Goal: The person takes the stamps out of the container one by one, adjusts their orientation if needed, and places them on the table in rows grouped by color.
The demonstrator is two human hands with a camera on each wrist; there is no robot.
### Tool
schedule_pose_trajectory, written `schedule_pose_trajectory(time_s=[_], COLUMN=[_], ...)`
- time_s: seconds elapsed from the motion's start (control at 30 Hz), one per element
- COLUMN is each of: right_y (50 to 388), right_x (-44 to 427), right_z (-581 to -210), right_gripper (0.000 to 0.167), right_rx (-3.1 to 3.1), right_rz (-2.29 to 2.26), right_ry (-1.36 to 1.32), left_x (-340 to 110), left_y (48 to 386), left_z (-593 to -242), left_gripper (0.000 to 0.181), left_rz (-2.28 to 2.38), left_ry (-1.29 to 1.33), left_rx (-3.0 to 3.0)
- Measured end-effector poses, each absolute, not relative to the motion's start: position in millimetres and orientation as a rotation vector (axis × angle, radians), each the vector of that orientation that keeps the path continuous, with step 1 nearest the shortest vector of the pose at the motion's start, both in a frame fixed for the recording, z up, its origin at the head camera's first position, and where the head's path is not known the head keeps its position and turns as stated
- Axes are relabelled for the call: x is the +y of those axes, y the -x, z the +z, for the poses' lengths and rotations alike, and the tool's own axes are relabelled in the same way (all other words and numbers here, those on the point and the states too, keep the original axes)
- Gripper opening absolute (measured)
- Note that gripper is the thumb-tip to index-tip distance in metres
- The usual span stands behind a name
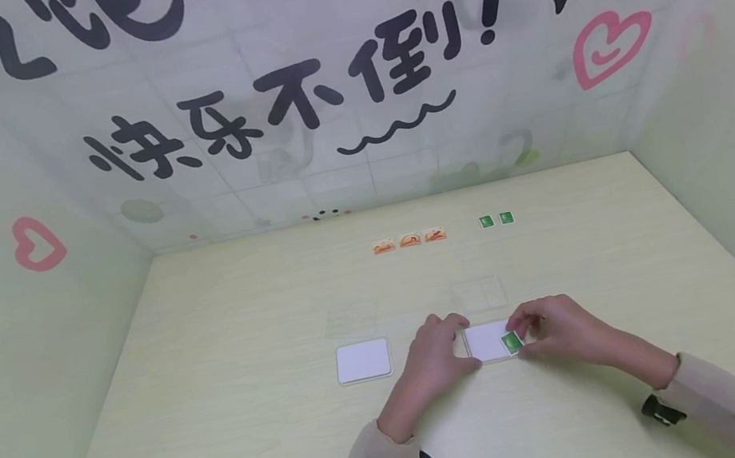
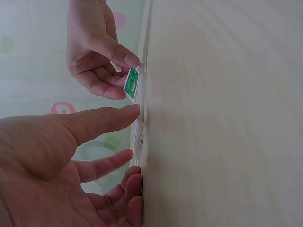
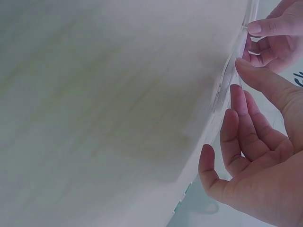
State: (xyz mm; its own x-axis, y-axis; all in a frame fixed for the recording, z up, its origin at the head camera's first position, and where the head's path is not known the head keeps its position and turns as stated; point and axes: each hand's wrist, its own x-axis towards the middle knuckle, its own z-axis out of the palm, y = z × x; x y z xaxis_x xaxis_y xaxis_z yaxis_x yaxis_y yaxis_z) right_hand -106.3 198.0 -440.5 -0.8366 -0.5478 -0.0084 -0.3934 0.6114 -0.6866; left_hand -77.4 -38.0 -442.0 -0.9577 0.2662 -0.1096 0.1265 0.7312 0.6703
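Note:
A white rectangular card with a clear rim (image 1: pixel 485 342) lies flat on the table. My left hand (image 1: pixel 435 353) holds its left end, thumb at the near corner and a finger at the far one. At its right end my right hand (image 1: pixel 560 330) pinches a small green stamp-like piece (image 1: pixel 511 343) with a white border. That piece is tilted over the card in the left wrist view, beside the right thumb (image 2: pixel 124 57). A second white card with a clear rim (image 1: pixel 364 361) lies to the left of my left hand.
Two clear flat rectangles (image 1: pixel 351 317) (image 1: pixel 477 295) lie behind the white cards. Farther back, orange pictured pieces (image 1: pixel 409 240) form a row, with two green stamp-like pieces (image 1: pixel 496 219) to their right. Printed curtains (image 1: pixel 358 174) border the pale wooden table (image 1: pixel 218 383) at the back and sides.

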Motion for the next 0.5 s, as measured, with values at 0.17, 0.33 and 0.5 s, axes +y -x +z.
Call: schedule_pose_trajectory(time_s=[0.17, 0.33, 0.5], right_y=[106.2, 106.6, 107.8], right_x=[198.0, 197.4, 196.8], right_z=[-438.8, -439.2, -440.5], right_gripper=[0.029, 0.031, 0.031], right_rx=[2.618, 2.607, 2.6], right_rz=[-1.035, -1.05, -1.039], right_ry=[0.775, 0.794, 0.834], left_x=[-38.2, -38.2, -38.4], left_y=[77.1, 77.1, 77.3], left_z=[-442.0, -442.1, -442.0], left_gripper=[0.053, 0.052, 0.052], left_rz=[1.041, 1.045, 1.044], left_ry=[-0.32, -0.317, -0.316], left_rx=[2.739, 2.736, 2.735])
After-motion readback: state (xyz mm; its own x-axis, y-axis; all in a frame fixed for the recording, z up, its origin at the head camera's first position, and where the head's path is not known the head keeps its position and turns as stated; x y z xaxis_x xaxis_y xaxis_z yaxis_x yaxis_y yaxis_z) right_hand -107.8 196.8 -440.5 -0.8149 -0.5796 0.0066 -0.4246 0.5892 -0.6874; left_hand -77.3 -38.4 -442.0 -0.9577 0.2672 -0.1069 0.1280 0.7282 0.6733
